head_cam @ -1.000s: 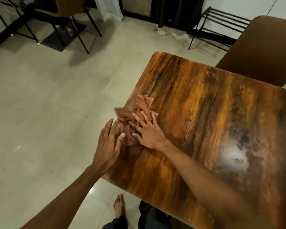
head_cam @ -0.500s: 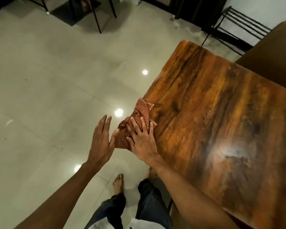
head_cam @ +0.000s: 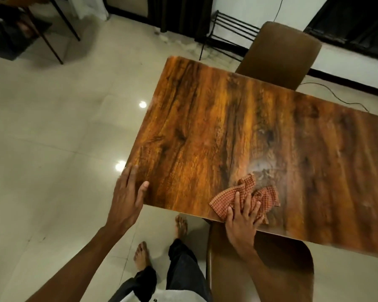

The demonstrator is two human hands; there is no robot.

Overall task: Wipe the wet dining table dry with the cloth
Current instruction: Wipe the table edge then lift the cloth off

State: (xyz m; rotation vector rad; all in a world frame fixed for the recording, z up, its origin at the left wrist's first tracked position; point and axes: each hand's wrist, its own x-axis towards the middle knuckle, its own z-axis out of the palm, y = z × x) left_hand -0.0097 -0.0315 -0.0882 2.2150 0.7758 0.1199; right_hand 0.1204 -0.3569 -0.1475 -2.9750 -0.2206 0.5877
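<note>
Two hands are seen: the right hand [head_cam: 241, 223] is spread flat on the cloth [head_cam: 246, 198] at six o'clock of the counter [head_cam: 205, 127]; the left hand [head_cam: 127, 197], open, seemingly touches the counter's eight o'clock corner.

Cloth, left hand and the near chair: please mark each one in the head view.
Cloth [head_cam: 228, 198]: head view, flat checked part left of the fingers.
Left hand [head_cam: 127, 198]: head view, back of the hand at the table corner.
Near chair [head_cam: 288, 256]: head view, brown backrest below the table edge.

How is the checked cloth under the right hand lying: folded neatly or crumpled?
Crumpled. The cloth shows irregular creases and raised ridges under the right hand, near the table edge.
</note>
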